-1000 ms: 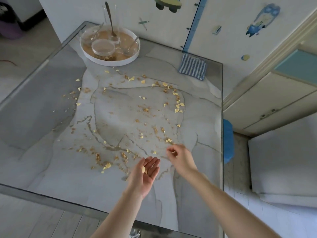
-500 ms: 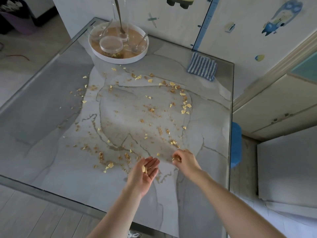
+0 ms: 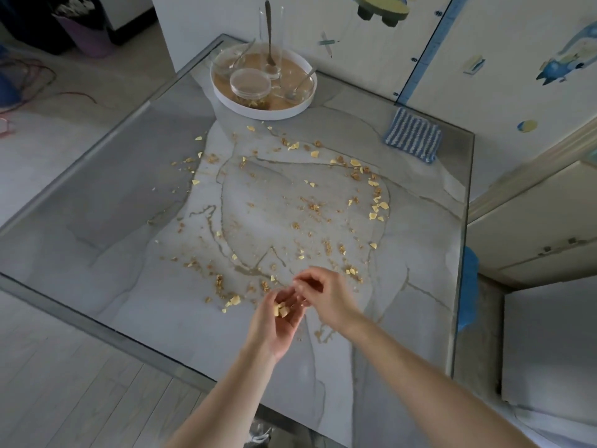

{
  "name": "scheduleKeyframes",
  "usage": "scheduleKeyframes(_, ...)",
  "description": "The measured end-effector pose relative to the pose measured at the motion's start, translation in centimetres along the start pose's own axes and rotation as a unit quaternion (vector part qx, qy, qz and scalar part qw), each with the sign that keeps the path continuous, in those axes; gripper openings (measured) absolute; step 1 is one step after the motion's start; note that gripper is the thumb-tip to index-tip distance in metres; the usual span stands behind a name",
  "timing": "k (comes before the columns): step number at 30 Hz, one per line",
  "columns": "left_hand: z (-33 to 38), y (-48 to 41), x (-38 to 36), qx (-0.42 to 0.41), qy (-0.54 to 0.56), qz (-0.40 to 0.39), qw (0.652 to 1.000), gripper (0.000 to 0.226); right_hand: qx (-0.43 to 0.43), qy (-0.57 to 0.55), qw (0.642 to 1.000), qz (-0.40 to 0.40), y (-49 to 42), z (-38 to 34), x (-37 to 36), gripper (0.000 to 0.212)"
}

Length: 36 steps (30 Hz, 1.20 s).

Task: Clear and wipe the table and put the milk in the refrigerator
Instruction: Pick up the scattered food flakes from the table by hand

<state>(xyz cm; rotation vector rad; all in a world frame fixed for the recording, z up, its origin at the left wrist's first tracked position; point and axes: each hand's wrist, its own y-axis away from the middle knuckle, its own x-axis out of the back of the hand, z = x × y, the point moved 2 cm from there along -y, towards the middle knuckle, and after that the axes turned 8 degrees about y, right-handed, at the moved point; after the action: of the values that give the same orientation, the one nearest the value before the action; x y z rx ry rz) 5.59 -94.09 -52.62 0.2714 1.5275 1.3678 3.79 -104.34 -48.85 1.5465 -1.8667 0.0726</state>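
At the table (image 3: 113, 221) edge farthest from the white tray (image 3: 265, 112), the left hand (image 3: 274, 324) lies palm up and loosely cupped, a few yellow flakes (image 3: 280, 310) resting in its hollow. The right hand (image 3: 328, 297) hangs over that palm with its fingertips bunched together; whether a flake is between them I can't make out. The closest loose crumbs (image 3: 351, 271) sit just past the right hand on its tray side, so that hand looks best placed for the next pick. Another clump lies beside the left hand. From there the scatter runs on across the tabletop toward the tray. The striped cloth (image 3: 413, 134) lies to the right of the tray, well apart from both hands. I see no milk.
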Motion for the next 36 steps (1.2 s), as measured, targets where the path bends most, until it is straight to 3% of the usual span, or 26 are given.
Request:
scheduleKeyframes(3,2.9,-0.1,1.6,-0.046,0.042,0.038,0.997,0.031,-0.010,0.026,0.999,0.032,-1.5,0.2,-1.1,0.007)
scheduleKeyframes(9,8.5,0.4,4.3,-0.123,0.109,0.074,0.984,0.034,0.049,0.196,0.978,-0.057,-4.2,-0.6,-7.5,0.020)
scheduleKeyframes(18,11.4,1.4,7.3,-0.156,0.130,0.068,0.977,0.036,0.088,0.297,0.943,-0.121,-4.3,-1.9,-12.0,0.019)
scheduleKeyframes(24,9.8,1.0,6.7,-0.127,0.066,0.043,0.989,0.035,0.050,0.195,0.979,-0.026,-3.4,-3.2,-8.9,0.017)
scheduleKeyframes(30,5.3,0.3,1.8,-0.053,0.032,-0.023,0.998,0.035,0.078,0.122,0.989,-0.039,-1.1,-4.4,-5.0,0.019)
scheduleKeyframes(34,3.2,-0.9,-1.3,-0.009,0.029,-0.024,0.999,0.033,0.001,0.113,0.990,0.089,-2.4,0.0,0.8,0.017)
scheduleKeyframes(36,2.9,-1.8,-2.0,-0.009,0.032,-0.010,0.999,0.034,-0.062,0.155,0.979,0.116,-3.0,3.7,3.3,0.018)
